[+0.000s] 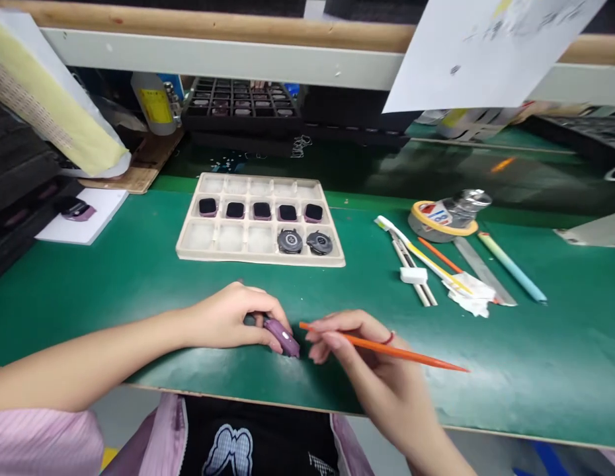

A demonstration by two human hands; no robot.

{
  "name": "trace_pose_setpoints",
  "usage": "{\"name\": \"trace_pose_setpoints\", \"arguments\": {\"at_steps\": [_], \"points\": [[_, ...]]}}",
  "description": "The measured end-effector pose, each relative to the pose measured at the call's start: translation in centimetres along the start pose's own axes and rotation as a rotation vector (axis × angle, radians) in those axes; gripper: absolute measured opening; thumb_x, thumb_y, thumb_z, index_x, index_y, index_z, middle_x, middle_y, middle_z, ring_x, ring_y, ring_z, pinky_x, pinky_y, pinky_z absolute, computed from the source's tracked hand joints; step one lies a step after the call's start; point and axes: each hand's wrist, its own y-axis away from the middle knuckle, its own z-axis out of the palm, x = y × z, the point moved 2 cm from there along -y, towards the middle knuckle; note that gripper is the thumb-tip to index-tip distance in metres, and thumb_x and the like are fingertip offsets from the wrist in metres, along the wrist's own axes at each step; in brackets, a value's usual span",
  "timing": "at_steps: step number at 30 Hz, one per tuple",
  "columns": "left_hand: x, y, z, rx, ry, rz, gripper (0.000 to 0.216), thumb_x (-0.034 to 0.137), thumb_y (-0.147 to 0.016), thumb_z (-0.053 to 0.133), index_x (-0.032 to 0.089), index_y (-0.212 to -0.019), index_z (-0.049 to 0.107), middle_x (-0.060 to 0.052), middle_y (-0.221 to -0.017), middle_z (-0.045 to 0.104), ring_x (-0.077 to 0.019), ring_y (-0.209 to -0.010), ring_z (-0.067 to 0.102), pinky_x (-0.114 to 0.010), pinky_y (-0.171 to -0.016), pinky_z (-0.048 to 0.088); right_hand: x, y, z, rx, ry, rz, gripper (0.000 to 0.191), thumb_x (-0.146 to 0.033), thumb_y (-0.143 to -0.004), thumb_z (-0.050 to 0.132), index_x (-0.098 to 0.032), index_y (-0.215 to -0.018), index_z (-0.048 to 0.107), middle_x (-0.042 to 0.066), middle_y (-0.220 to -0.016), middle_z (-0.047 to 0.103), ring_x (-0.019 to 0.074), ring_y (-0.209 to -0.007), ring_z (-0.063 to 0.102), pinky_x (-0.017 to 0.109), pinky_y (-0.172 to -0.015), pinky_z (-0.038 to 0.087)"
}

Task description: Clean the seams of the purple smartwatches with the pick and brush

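My left hand [235, 317] rests on the green mat near its front edge, fingers closed around a small purple watch case [282, 337] held on its side. My right hand [357, 350] is just to the right of it, fingers pinched on a thin orange stick [387, 348] whose left tip points toward the case. Behind them lies a beige compartment tray [260, 254] with a row of purple square cases [262, 210] and two round grey parts [304, 242] in its front right cells.
To the right lie a tape roll [439, 221], a toothbrush [416, 251], tweezers, a steel ruler [481, 264], a light blue pen [510, 268] and crumpled wipe. A black tray stack [241, 102] and a bottle [156, 102] stand at the back; white card with a purple case [77, 210] left.
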Motion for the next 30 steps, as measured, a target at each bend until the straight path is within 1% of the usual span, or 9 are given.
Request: {"name": "trace_pose_setpoints", "arguments": {"at_steps": [3, 5, 7, 10, 14, 19, 21, 27, 30], "points": [[0.0, 0.0, 0.0, -0.005, 0.009, 0.0, 0.011, 0.022, -0.085, 0.077, 0.016, -0.094, 0.074, -0.003, -0.087, 0.074, -0.0111, -0.076, 0.066, -0.018, -0.069, 0.052, 0.8, 1.4, 2.5, 0.08, -0.064, 0.01, 0.014, -0.026, -0.101, 0.055, -0.02, -0.089, 0.06, 0.001, -0.073, 0.067, 0.0108, -0.054, 0.065, 0.021, -0.047, 0.055], [-0.1, 0.0, 0.0, -0.012, 0.008, -0.006, 0.012, 0.023, -0.086, 0.076, 0.016, -0.095, 0.074, -0.003, -0.087, 0.074, -0.0115, -0.075, 0.066, -0.019, -0.069, 0.053, 1.2, 1.8, 3.1, 0.138, -0.058, -0.016, 0.014, -0.023, -0.102, 0.052, -0.021, -0.088, 0.053, -0.001, -0.072, 0.064, 0.0098, -0.053, 0.062, 0.02, -0.046, 0.053], [-0.2, 0.0, 0.0, -0.019, 0.013, -0.007, 0.011, 0.024, -0.087, 0.075, 0.016, -0.095, 0.073, -0.003, -0.088, 0.074, -0.0119, -0.076, 0.067, -0.02, -0.07, 0.053, 1.4, 1.9, 3.5, 0.158, -0.033, -0.056, 0.014, -0.021, -0.103, 0.048, -0.023, -0.089, 0.05, -0.001, -0.072, 0.062, 0.0104, -0.057, 0.061, 0.02, -0.047, 0.051], [-0.2, 0.0, 0.1, -0.024, 0.019, 0.001, 0.01, 0.024, -0.087, 0.076, 0.017, -0.093, 0.073, -0.002, -0.087, 0.074, -0.0114, -0.076, 0.066, -0.019, -0.068, 0.052, 1.4, 2.1, 3.7, 0.151, 0.025, -0.113, 0.014, -0.019, -0.103, 0.046, -0.024, -0.09, 0.047, -0.002, -0.07, 0.059, 0.0121, -0.063, 0.061, 0.021, -0.05, 0.049], [-0.1, -0.1, 0.0, -0.026, -0.008, -0.003, 0.008, 0.022, -0.086, 0.077, 0.017, -0.092, 0.073, -0.001, -0.085, 0.073, -0.0109, -0.076, 0.065, -0.018, -0.066, 0.049, 1.3, 2.0, 3.8, 0.125, 0.083, -0.144, 0.015, -0.018, -0.103, 0.046, -0.025, -0.09, 0.044, -0.002, -0.07, 0.057, 0.0132, -0.062, 0.059, 0.023, -0.051, 0.048], [0.0, -0.2, 0.0, -0.02, -0.024, -0.012, 0.008, 0.023, -0.086, 0.076, 0.018, -0.091, 0.073, 0.0, -0.084, 0.073, -0.0108, -0.074, 0.065, -0.018, -0.064, 0.048, 1.1, 1.5, 3.9, 0.14, 0.17, -0.222, 0.015, -0.013, -0.1, 0.047, -0.025, -0.092, 0.044, -0.003, -0.071, 0.056, 0.0132, -0.064, 0.06, 0.023, -0.054, 0.049], [0.1, -0.2, 0.0, -0.02, -0.02, -0.008, 0.007, 0.023, -0.086, 0.076, 0.018, -0.09, 0.073, 0.0, -0.084, 0.074, -0.0105, -0.074, 0.065, -0.017, -0.062, 0.047, 1.1, 1.3, 3.9, 0.141, 0.199, -0.227, 0.016, -0.011, -0.098, 0.048, -0.025, -0.092, 0.043, -0.003, -0.071, 0.055, 0.0129, -0.065, 0.06, 0.023, -0.055, 0.048], [0.1, -0.2, 0.0, -0.029, 0.002, -0.01, 0.006, 0.02, -0.086, 0.076, 0.017, -0.09, 0.073, -0.001, -0.086, 0.075, -0.0114, -0.079, 0.067, -0.019, -0.071, 0.051, 1.4, 1.7, 3.7, 0.126, 0.107, -0.163, 0.015, -0.014, -0.101, 0.045, -0.025, -0.09, 0.043, -0.002, -0.073, 0.055, 0.0133, -0.065, 0.058, 0.024, -0.054, 0.047], [0.0, -0.2, 0.0, -0.03, 0.009, -0.011, 0.008, 0.021, -0.086, 0.077, 0.018, -0.092, 0.073, -0.001, -0.086, 0.075, -0.0115, -0.079, 0.067, -0.02, -0.07, 0.051, 1.4, 2.1, 3.8, 0.142, 0.079, -0.175, 0.014, -0.016, -0.102, 0.045, -0.025, -0.091, 0.044, -0.002, -0.073, 0.055, 0.0135, -0.065, 0.058, 0.024, -0.053, 0.047]]}}
